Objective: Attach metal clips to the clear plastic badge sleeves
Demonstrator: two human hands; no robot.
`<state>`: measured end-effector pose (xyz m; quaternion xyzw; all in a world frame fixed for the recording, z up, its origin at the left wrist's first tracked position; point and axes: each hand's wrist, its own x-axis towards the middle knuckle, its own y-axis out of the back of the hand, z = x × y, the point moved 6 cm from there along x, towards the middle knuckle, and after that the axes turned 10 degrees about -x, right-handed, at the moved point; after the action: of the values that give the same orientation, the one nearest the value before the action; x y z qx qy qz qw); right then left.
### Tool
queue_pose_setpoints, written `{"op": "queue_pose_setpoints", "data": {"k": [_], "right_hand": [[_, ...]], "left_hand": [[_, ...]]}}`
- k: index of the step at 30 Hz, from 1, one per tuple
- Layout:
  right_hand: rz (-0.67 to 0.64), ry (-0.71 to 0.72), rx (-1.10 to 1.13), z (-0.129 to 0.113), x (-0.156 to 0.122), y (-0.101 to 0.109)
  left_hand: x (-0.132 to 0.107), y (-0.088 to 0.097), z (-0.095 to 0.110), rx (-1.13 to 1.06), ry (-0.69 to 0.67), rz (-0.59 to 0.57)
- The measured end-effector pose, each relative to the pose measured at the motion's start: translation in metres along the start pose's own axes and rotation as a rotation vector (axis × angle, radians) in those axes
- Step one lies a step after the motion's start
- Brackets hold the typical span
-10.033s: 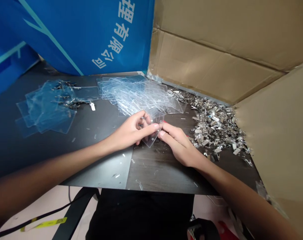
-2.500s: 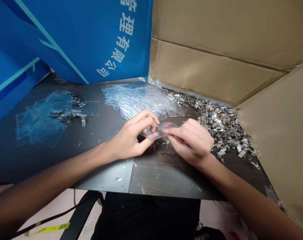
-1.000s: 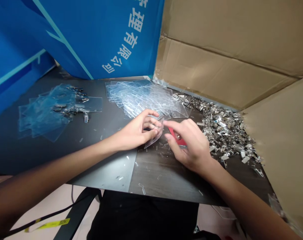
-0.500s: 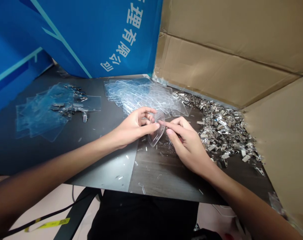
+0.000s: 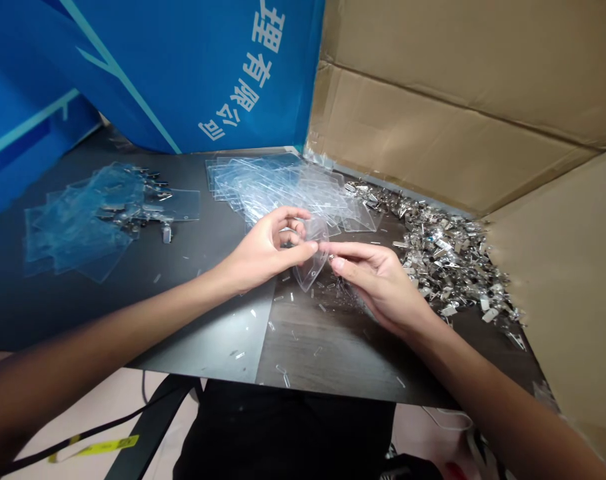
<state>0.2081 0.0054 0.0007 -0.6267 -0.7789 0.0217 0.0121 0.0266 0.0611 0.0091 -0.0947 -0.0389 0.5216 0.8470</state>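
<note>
A clear, flexible plastic card sleeve [image 5: 309, 272] is held tilted and bowed above the dark desk [image 5: 323, 360]; directions are taken from it, with 12 o'clock at the desk's far side. It is clamped between the thumb and fingers of the left hand [image 5: 275, 247], reaching in from 8 o'clock. At 3 o'clock the sleeve is touched by the right hand [image 5: 383, 277], whose thumb and forefinger are pinched on a small shiny metallic piece [image 5: 331, 257], its outline too small to be made out. At 3 o'clock, farther off, silver metal clips [image 5: 440, 250] are heaped. Loose clear plastic sleeves [image 5: 283, 190] are piled at 11 o'clock, and clear sleeves with metal clips [image 5: 83, 223] are stacked at 9 o'clock. Thin transparent plastic slivers [image 5: 285, 380] are scattered toward 6 o'clock.
</note>
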Motion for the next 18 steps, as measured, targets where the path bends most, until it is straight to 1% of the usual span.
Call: {"op": "queue_pose_setpoints", "data": {"k": [4,9,13,18], "right_hand": [[0.005,-0.037,0.032,0.003,0.0011,-0.0006],[0.02,-0.09,0.057,0.0065,0.0016,0.0011],[-0.014,-0.084,0.097,0.0032,-0.0003,-0.0015],[-0.064,-0.052,0.106,-0.003,-0.0024,-0.0046]], "left_hand": [[-0.0014,-0.0027,0.0016,0.033,-0.041,-0.02],[-0.0026,-0.0052,-0.0008,0.045,-0.03,-0.043],[-0.0004,-0.0016,-0.0006,0.005,-0.028,-0.017],[0.0013,0.0021,0.0026,-0.014,-0.058,0.003]]}}
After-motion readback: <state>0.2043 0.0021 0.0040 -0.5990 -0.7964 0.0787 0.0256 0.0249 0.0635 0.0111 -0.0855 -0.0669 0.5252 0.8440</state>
